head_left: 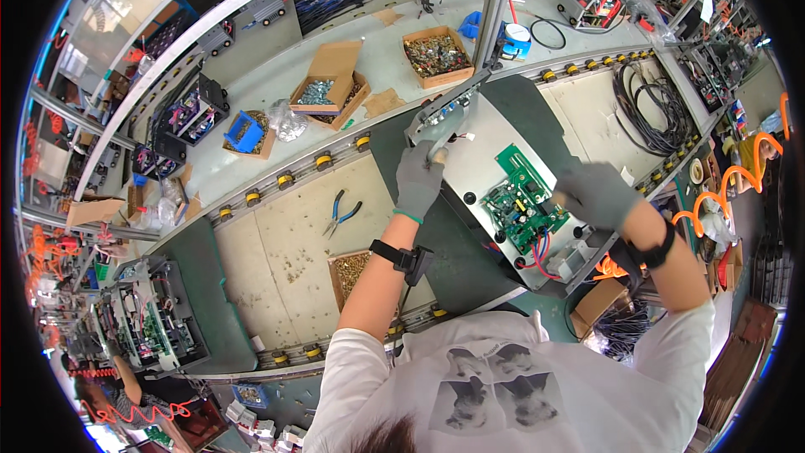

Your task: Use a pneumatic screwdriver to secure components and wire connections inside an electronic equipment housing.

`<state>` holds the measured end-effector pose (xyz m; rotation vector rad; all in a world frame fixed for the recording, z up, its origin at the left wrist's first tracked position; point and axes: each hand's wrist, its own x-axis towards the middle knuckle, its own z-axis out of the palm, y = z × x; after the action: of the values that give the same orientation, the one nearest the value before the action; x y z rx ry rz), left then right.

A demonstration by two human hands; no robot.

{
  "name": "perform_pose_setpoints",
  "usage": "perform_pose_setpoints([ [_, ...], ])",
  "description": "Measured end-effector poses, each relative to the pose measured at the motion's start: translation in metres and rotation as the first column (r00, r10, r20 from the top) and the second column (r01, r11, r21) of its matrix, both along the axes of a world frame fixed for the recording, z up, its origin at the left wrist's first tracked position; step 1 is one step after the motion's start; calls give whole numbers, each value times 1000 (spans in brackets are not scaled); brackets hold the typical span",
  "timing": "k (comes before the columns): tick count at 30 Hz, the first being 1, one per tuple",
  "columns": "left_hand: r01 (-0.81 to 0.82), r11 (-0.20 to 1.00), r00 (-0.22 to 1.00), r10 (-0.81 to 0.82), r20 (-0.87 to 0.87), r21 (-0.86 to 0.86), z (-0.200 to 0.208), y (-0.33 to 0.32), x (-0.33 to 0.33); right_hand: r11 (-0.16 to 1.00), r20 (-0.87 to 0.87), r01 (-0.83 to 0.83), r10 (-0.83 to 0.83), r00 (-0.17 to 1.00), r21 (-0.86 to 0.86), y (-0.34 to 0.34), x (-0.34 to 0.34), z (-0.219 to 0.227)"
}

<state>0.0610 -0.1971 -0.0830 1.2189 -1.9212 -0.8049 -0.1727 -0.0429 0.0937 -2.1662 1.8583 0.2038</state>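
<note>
An open metal chassis lies at a slant in front of me, with a green circuit board on its pale plate. Red and blue wires run at its near end. My left hand, in a grey glove, is closed at the chassis's far left edge, close to the upright end panel; what its fingers grip is hidden. Over the board's right side hovers my right hand, also gloved and smeared by motion, so its fingers do not show clearly.
Blue-handled pliers and a box of small brass-coloured parts lie left of the chassis. Boxes of fasteners stand on the far bench. Coiled black cable lies right; an orange air hose hangs there. Another unit sits far left.
</note>
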Motion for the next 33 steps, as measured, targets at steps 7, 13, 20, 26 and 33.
perform_pose_setpoints([
  [7,339,897,842,-155,-516,284,55,6,20,996,-65,70,-66,996,54,-120,21,-84],
  [13,450,787,631,54,-774,422,84,7,38,961,348,-238,274,897,-144,-165,19,-158],
  [20,400,835,608,67,-791,378,67,-3,31,877,459,257,-439,773,406,-192,62,-155],
  [26,130,966,777,41,-629,223,56,-21,0,949,482,239,-310,819,205,-196,58,-177],
  [33,170,937,834,28,-551,306,55,-28,-1,914,598,281,-404,692,293,-198,59,-167],
])
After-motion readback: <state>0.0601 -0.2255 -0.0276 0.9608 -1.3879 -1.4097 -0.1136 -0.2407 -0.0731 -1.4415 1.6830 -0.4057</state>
